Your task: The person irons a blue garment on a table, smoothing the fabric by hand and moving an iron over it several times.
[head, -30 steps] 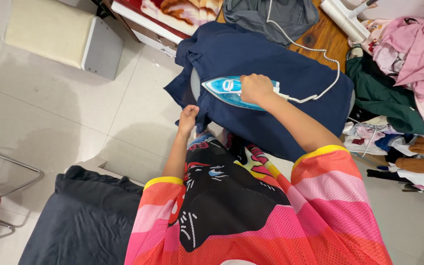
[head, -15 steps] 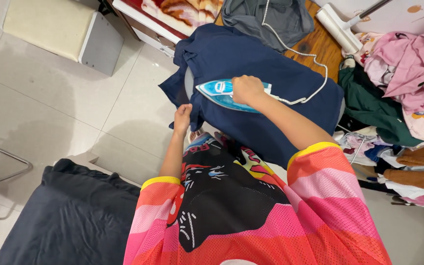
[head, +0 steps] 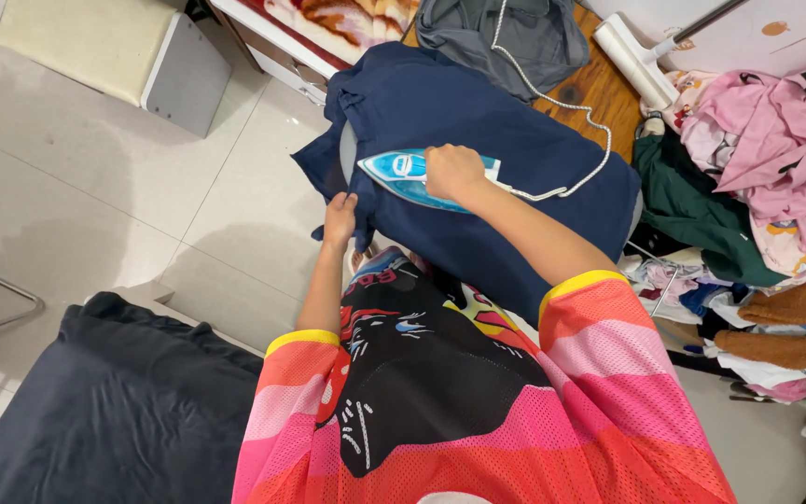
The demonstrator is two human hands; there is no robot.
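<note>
Ironing: we are pressing a navy garment [head: 515,149], and over the last second the iron has slid only a little toward the garment's left edge.

Near us: our striped mesh jersey [head: 478,392] fills the bottom of the view, with a dark folded cloth [head: 114,411] lying low on our left.

Left hand: our left hand [head: 339,217] is pinched shut on the hem of the navy garment at its near left corner; we have kept that grip throughout, pulling the cloth taut.

Right hand: our right hand [head: 454,173] is wrapped closed around the handle of the blue iron [head: 403,173], whose pointed nose faces left.

Change: the iron's nose now sits closer to the left edge of the cloth than before, so we judge this stroke is nearly run out on that side.

Garment: it lies draped over the ironing board [head: 349,149], of which only a grey sliver shows.

Cord: the white cord [head: 571,117] trails from the iron's heel up across the cloth.

Farther: a wooden tabletop [head: 608,79] carries a grey garment [head: 506,33]; a heap of pink clothes [head: 776,140] lies to the right.
</note>
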